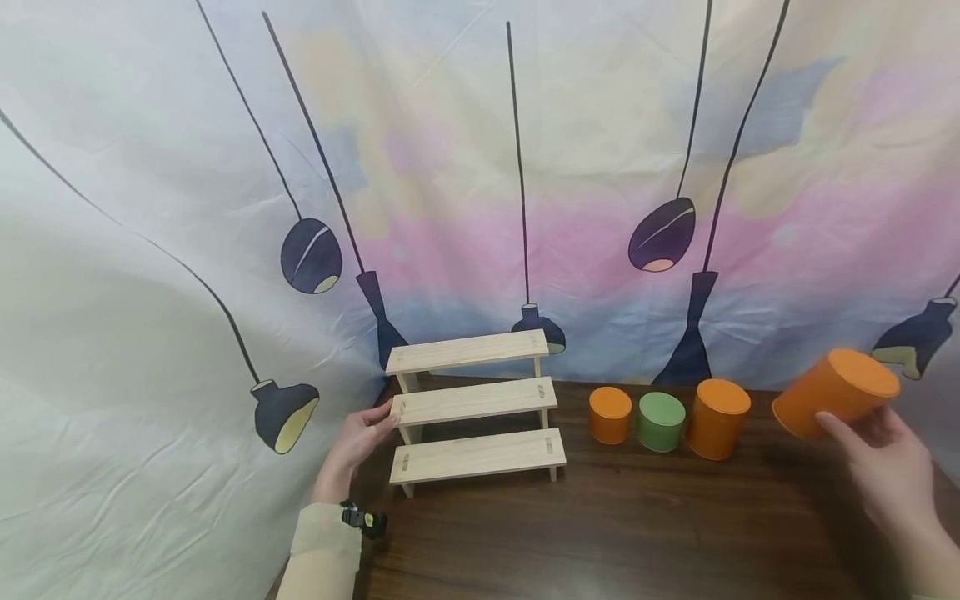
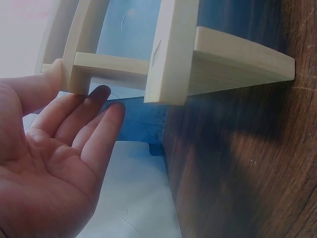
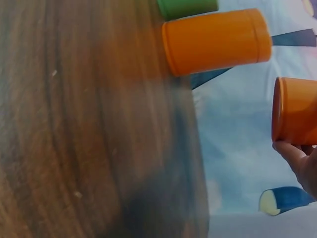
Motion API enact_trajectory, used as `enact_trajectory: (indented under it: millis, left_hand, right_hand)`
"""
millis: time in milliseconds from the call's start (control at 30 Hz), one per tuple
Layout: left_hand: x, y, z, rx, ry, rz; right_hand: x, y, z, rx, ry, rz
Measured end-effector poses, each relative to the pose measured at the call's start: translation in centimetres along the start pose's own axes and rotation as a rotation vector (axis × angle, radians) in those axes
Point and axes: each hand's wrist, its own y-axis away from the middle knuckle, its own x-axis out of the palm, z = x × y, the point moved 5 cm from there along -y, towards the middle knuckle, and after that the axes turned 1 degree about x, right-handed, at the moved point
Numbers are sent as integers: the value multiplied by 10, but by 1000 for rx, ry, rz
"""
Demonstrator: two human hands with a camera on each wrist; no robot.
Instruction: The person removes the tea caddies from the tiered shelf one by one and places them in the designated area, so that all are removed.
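A three-tier wooden step shelf (image 1: 476,402) stands on the dark wooden table. My left hand (image 1: 360,442) pinches the left end of its middle step. In the left wrist view, the thumb (image 2: 37,89) lies over the step's end and the other fingers reach under it. On the right, my right hand (image 1: 888,467) grips a tall orange canister (image 1: 836,392), held tilted above the table. The right wrist view shows only part of this raised orange canister (image 3: 297,111) and a few fingertips near its rim.
A small orange canister (image 1: 610,415), a green canister (image 1: 661,422) and a larger orange canister (image 1: 717,419) stand in a row right of the shelf. Behind the table (image 1: 637,533) hangs a cloth backdrop (image 1: 450,167) printed with lamps, which also runs along the left side.
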Motion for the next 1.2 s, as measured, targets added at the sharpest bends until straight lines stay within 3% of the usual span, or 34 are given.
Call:
enact_trajectory:
  millis: [333, 600, 867, 1200]
  left_hand:
    - [1, -5, -1, 39, 8, 17]
    - [-2, -7, 1, 26, -5, 17]
    - [-5, -5, 1, 21, -17, 26]
    - [-13, -1, 1, 5, -29, 31]
  right_hand:
    - [11, -14, -21, 50, 172, 86]
    - [24, -20, -34, 117, 180, 223]
    - [33, -20, -43, 150, 162, 250]
    - [43, -17, -45, 109, 157, 300]
